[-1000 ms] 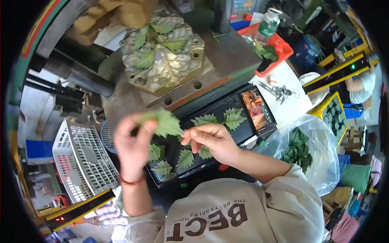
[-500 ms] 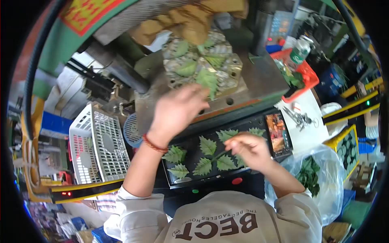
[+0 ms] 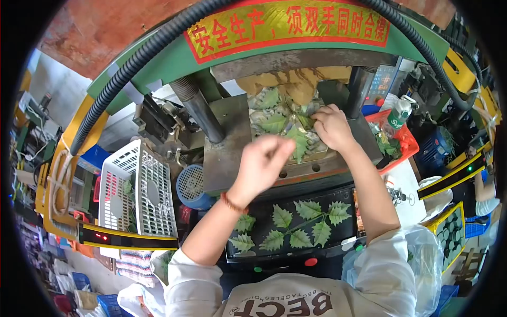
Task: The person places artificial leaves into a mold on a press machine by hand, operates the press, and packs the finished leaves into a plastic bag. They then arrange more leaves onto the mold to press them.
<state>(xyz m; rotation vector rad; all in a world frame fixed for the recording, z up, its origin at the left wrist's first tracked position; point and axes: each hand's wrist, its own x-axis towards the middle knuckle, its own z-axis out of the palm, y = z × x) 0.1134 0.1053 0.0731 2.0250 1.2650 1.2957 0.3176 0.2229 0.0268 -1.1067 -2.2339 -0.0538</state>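
Note:
A metal mould (image 3: pixel 259 115) under the press holds several serrated green artificial leaves, among them a left leaf (image 3: pixel 274 123) and a front leaf (image 3: pixel 299 145). My right hand (image 3: pixel 334 128) reaches over the mould's right side, fingers bent down and closed at the edge of a green leaf (image 3: pixel 305 120), which they partly cover. In front of the mould hovers my left hand (image 3: pixel 262 165), wearing a red bracelet. Its fingers are curled together beside the front leaf; whatever they pinch is hidden. A leaf spray (image 3: pixel 298 226) lies on the black tray (image 3: pixel 338 244) below.
Dark press columns (image 3: pixel 203 119) flank the mould. White baskets (image 3: pixel 156 195) and a blue round basket (image 3: pixel 191 185) stand left. On the right are a red basket (image 3: pixel 404 150) with a bottle (image 3: pixel 400 112) and a clear plastic bag (image 3: pixel 425 253). Yellow-edged bars (image 3: pixel 127 239) sit at both sides.
My right hand has moved from the leaf spray on the tray up to the mould's right side. My left hand stays just in front of the mould. The view has shifted, showing the press sign.

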